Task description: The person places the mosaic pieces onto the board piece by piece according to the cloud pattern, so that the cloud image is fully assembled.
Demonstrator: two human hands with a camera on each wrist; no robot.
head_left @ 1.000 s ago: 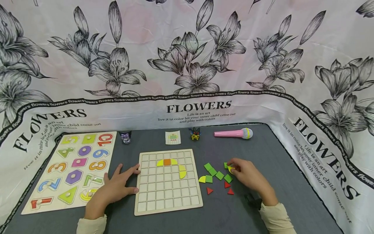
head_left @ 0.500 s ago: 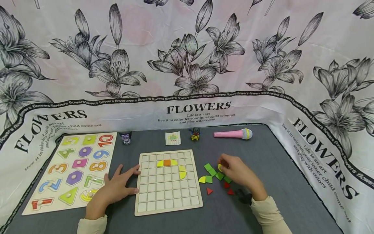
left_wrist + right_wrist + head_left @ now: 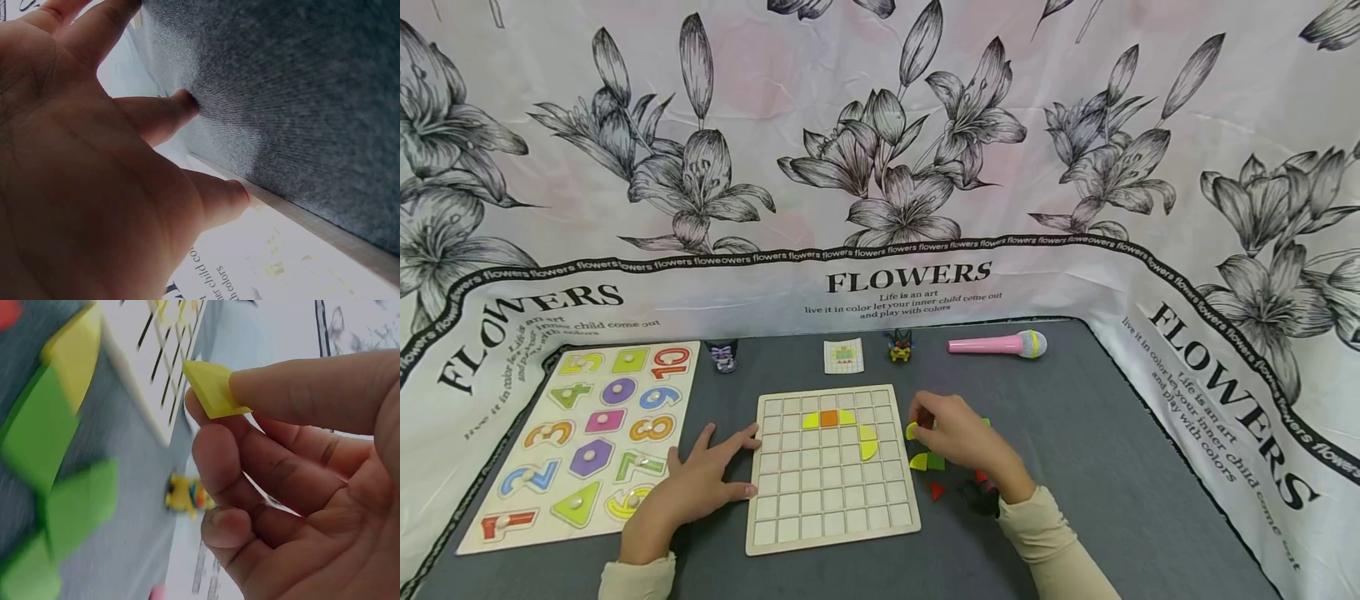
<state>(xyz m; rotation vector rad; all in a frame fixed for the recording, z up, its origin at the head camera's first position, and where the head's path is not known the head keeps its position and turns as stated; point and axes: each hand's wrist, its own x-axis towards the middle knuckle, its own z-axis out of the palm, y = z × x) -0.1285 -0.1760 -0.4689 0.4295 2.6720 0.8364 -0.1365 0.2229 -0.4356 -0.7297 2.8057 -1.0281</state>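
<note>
A yellow quarter-circle tile (image 3: pixel 215 390) is pinched between the thumb and fingers of my right hand (image 3: pixel 962 433), just off the right edge of a wooden grid board (image 3: pixel 827 492). In the board's cells lie an orange square tile (image 3: pixel 828 417) with a yellow tile on each side, and two more yellow tiles (image 3: pixel 868 442) to the right. My left hand (image 3: pixel 696 483) has its fingers spread, with thumb and a fingertip touching the board's left edge. Under and beside my right hand are green tiles (image 3: pixel 40 428), another yellow tile (image 3: pixel 918 461) and red triangles (image 3: pixel 937 490), partly hidden.
A number and shape puzzle board (image 3: pixel 587 450) lies at the left. Along the back stand a small purple figure (image 3: pixel 723 356), a pattern card (image 3: pixel 844 356), a yellow and black figure (image 3: pixel 899 345) and a pink toy microphone (image 3: pixel 996 344). A flower-printed cloth rises behind.
My right hand has moved left from the loose tiles toward the board, carrying the yellow tile. My left hand stays where it was.
</note>
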